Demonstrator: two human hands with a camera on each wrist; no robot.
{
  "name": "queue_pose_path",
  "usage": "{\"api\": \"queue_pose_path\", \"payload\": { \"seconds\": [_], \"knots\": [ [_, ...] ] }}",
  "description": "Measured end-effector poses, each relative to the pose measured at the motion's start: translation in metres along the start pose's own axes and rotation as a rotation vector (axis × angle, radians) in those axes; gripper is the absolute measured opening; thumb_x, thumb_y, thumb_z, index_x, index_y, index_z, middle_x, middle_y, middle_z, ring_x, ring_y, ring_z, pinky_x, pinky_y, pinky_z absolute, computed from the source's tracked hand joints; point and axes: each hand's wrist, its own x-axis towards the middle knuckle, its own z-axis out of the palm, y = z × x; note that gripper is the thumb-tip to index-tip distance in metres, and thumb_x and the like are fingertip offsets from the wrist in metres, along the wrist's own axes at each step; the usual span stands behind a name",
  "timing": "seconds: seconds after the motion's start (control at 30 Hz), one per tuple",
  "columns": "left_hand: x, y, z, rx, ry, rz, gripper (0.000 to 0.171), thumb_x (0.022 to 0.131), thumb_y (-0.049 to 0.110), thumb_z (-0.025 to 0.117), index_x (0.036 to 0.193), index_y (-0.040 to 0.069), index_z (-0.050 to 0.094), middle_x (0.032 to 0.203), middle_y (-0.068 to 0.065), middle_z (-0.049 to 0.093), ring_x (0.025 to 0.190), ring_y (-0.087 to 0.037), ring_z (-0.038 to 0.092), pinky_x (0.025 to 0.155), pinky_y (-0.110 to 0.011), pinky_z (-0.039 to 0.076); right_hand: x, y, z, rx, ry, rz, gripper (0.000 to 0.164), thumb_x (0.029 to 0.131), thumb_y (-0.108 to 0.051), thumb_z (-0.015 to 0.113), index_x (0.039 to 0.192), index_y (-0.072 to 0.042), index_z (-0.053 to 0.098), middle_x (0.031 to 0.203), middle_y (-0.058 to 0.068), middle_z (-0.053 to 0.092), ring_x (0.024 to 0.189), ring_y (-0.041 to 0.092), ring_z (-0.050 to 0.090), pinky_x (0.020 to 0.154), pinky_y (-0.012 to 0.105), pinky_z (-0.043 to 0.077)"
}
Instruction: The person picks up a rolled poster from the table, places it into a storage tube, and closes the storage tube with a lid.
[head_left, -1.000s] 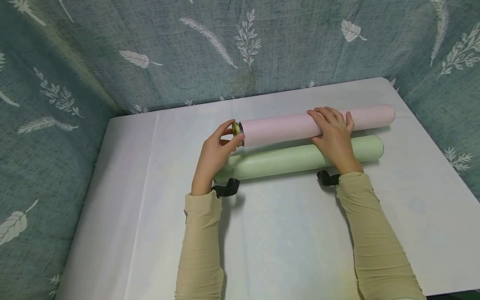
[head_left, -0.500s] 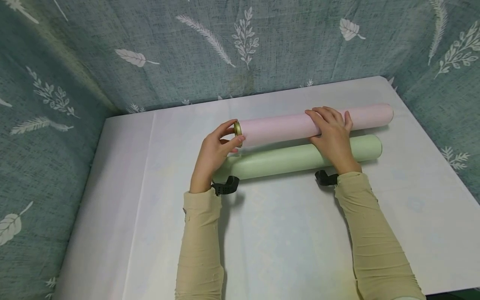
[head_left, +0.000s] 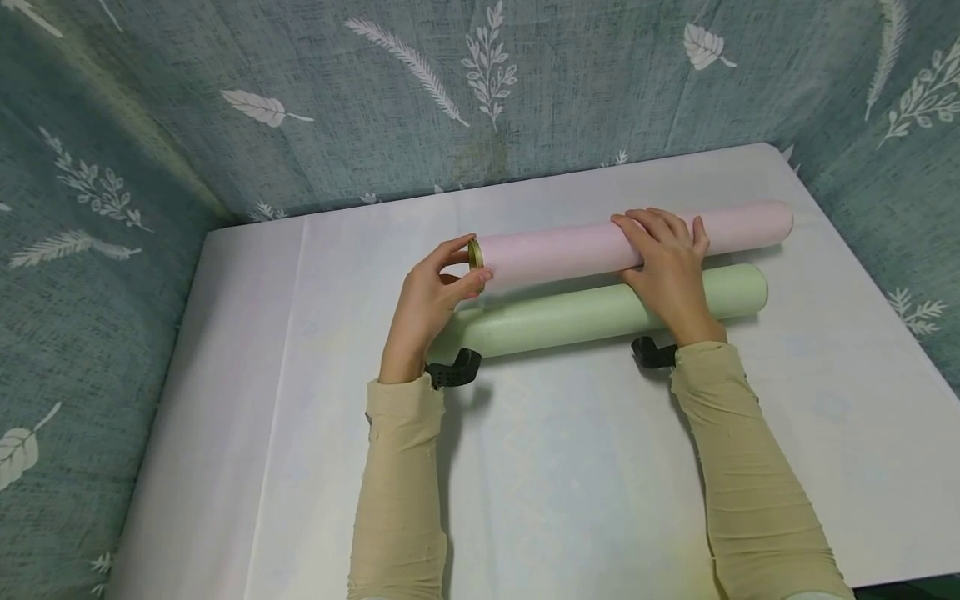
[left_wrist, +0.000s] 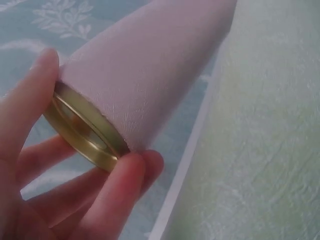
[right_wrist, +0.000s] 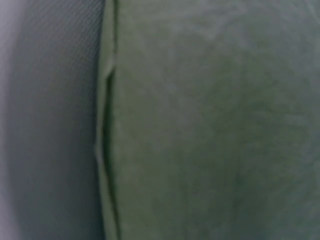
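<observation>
My left hand (head_left: 427, 304) holds a gold metal cap (head_left: 475, 253) at the left end of a long pink cardboard tube (head_left: 551, 255). In the left wrist view, thumb and fingers pinch around the rim where the cap (left_wrist: 80, 145) meets the pink paper; its recessed face points outward. Farther along the same tube, my right hand (head_left: 667, 275) grips it from above with fingers curled over. A green tube (head_left: 570, 318) lies nearer to me, almost parallel, passing beneath both wrists. Its green surface (right_wrist: 210, 120), with an edge seam, fills most of the right wrist view.
Both tubes are over a white table (head_left: 570, 467) with a fold line on its left side. Green-grey leaf-print curtains (head_left: 315, 158) stand along the back and sides. A black wrist camera (head_left: 456, 368) juts from the left wrist, another (head_left: 652, 353) from the right.
One second ago the gold cap stood tilted and partly out, with a dark gap at the tube's mouth. Now it sits straight against the end. The right hand keeps its place on the pink tube.
</observation>
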Motion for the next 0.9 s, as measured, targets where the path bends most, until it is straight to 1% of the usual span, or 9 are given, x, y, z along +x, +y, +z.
{"api": "queue_pose_path", "payload": {
  "seconds": [0.1,0.17,0.33,0.4,0.5,0.6,0.67,0.73,0.9],
  "knots": [
    [-0.001,0.005,0.000,-0.003,-0.013,-0.045,0.062,0.073,0.048,0.065,0.129,0.037,0.041,0.121,0.004,0.051,0.088,-0.020,0.062,0.079,-0.035,0.048,0.000,0.000,0.000,-0.002,-0.004,-0.002,0.070,0.064,-0.008,0.080,0.126,-0.021,0.051,0.126,0.002,0.048,0.122,0.024,0.033,0.101,0.055,0.000],
    [-0.002,0.014,0.000,-0.016,-0.025,-0.083,0.061,0.076,0.046,0.064,0.131,0.037,0.038,0.125,0.003,0.048,0.092,-0.018,0.060,0.080,-0.034,0.047,0.001,0.000,-0.001,-0.001,-0.007,-0.003,0.072,0.064,-0.008,0.080,0.128,-0.021,0.049,0.127,0.003,0.047,0.123,0.024,0.032,0.101,0.054,0.000],
    [-0.009,0.036,-0.001,-0.102,-0.017,-0.126,0.062,0.081,0.031,0.065,0.132,0.017,0.032,0.126,-0.006,0.045,0.096,-0.020,0.057,0.078,-0.031,0.049,0.001,0.000,-0.002,0.020,-0.028,-0.007,0.072,0.066,-0.012,0.080,0.130,-0.020,0.047,0.132,0.004,0.043,0.127,0.022,0.028,0.102,0.052,0.000],
    [-0.009,0.034,-0.002,-0.105,-0.012,-0.132,0.056,0.081,0.031,0.066,0.124,0.013,0.035,0.124,-0.005,0.046,0.095,-0.021,0.058,0.078,-0.033,0.048,0.002,0.000,-0.002,0.033,-0.034,-0.010,0.071,0.066,-0.016,0.080,0.129,-0.020,0.047,0.134,0.005,0.041,0.128,0.021,0.027,0.103,0.051,0.001],
    [-0.006,0.023,-0.005,-0.048,-0.013,-0.141,0.047,0.078,0.041,0.066,0.108,0.014,0.042,0.118,-0.002,0.051,0.093,-0.022,0.060,0.081,-0.039,0.046,0.002,0.001,-0.002,0.059,-0.033,-0.015,0.069,0.067,-0.019,0.079,0.128,-0.018,0.048,0.134,0.006,0.040,0.129,0.021,0.026,0.104,0.049,0.002],
    [-0.004,0.011,-0.011,-0.004,-0.009,-0.150,0.044,0.074,0.050,0.065,0.094,0.016,0.048,0.108,-0.001,0.058,0.091,-0.025,0.061,0.083,-0.044,0.043,0.002,0.001,-0.001,0.089,-0.028,-0.019,0.067,0.067,-0.020,0.079,0.127,-0.016,0.050,0.134,0.007,0.040,0.129,0.022,0.026,0.105,0.046,0.006],
    [-0.006,0.008,-0.017,-0.016,-0.004,-0.157,0.044,0.073,0.050,0.066,0.090,0.014,0.048,0.103,-0.003,0.060,0.092,-0.027,0.061,0.083,-0.047,0.041,0.002,0.001,0.000,0.107,-0.024,-0.020,0.065,0.068,-0.020,0.079,0.126,-0.015,0.051,0.132,0.008,0.041,0.128,0.022,0.027,0.105,0.045,0.008],
    [-0.009,0.008,-0.024,-0.038,0.001,-0.167,0.042,0.073,0.047,0.068,0.089,0.013,0.049,0.105,-0.003,0.059,0.093,-0.028,0.060,0.084,-0.047,0.040,0.002,0.001,0.000,0.118,-0.021,-0.021,0.062,0.069,-0.021,0.078,0.125,-0.014,0.052,0.132,0.007,0.043,0.126,0.023,0.029,0.105,0.044,0.009],
    [-0.019,0.014,-0.041,-0.080,0.033,-0.185,0.032,0.077,0.035,0.069,0.089,0.010,0.051,0.111,-0.005,0.055,0.094,-0.027,0.059,0.088,-0.041,0.040,0.000,0.001,0.002,0.138,-0.002,-0.016,0.053,0.074,-0.022,0.074,0.122,-0.012,0.055,0.130,0.007,0.045,0.124,0.024,0.033,0.103,0.043,0.018]
  ]
}}
